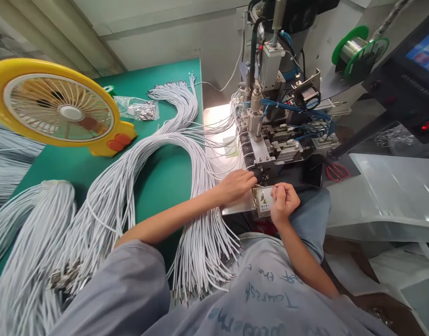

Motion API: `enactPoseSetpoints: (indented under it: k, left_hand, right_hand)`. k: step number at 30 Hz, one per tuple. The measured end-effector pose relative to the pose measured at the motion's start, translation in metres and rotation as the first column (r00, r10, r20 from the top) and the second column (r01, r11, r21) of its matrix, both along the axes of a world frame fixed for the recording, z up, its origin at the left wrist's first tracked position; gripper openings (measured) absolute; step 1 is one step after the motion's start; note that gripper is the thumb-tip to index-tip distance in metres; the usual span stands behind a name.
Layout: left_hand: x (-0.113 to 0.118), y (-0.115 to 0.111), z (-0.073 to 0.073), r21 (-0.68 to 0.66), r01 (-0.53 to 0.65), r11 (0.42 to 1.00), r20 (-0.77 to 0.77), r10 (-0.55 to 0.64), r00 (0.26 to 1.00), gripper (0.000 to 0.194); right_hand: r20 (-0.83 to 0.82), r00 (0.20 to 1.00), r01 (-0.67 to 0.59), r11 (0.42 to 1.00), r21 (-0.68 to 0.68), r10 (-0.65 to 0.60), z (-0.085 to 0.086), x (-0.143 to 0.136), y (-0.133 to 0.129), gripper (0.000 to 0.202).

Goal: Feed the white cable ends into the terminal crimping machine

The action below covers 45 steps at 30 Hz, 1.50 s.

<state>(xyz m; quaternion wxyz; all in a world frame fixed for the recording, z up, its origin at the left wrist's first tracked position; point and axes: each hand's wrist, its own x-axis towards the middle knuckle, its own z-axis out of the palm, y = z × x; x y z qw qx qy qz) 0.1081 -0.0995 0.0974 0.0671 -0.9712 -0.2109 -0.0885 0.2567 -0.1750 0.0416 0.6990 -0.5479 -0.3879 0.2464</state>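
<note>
My left hand is closed in a pinch at the near front corner of the bench machine. Its fingertips reach the machine's edge, and what they grip is too small to make out. Close by on the right, my right hand is closed too, thumb against curled fingers; whatever is in it is hidden. Between the hands lies a small printed label plate at the machine's base. White cables drape past my left forearm, and several cable ends run into the machine's row of slots.
A yellow fan stands left on the green table, among more cable bundles. Behind it lies a bag of metal parts. Right of the machine are a phone, red scissors, a wire spool and a monitor.
</note>
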Motion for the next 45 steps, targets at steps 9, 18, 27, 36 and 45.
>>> enactPoseSetpoints:
  k: [9, 18, 27, 36, 45]
  left_hand:
    - [0.011, 0.01, -0.004, -0.242, -0.162, 0.957, 0.252, 0.223, 0.942, 0.021]
    - [0.003, 0.018, -0.014, -0.442, 0.02, 0.897, 0.535, 0.246, 0.808, 0.021]
    - [0.006, 0.016, -0.01, -0.451, 0.012, 0.892, 0.587, 0.286, 0.757, 0.016]
    - [0.006, 0.013, -0.008, -0.332, -0.036, 0.943, 0.458, 0.194, 0.867, 0.027]
    - [0.007, 0.014, -0.01, -0.373, 0.042, 0.927, 0.66, 0.234, 0.714, 0.018]
  right_hand:
    - [-0.062, 0.975, -0.223, 0.948, -0.229, 0.214, 0.027, 0.019, 0.021, 0.026]
    - [0.095, 0.876, -0.455, 0.875, -0.162, 0.473, 0.032, 0.02, 0.039, 0.027]
    - [0.136, 0.915, -0.359, 0.919, -0.161, 0.381, 0.044, 0.003, 0.042, 0.013]
    - [0.354, 0.869, -0.23, 0.915, -0.331, 0.346, 0.055, 0.016, 0.034, 0.018]
    - [0.013, 0.985, -0.166, 0.964, -0.207, 0.173, 0.048, -0.016, 0.041, 0.019]
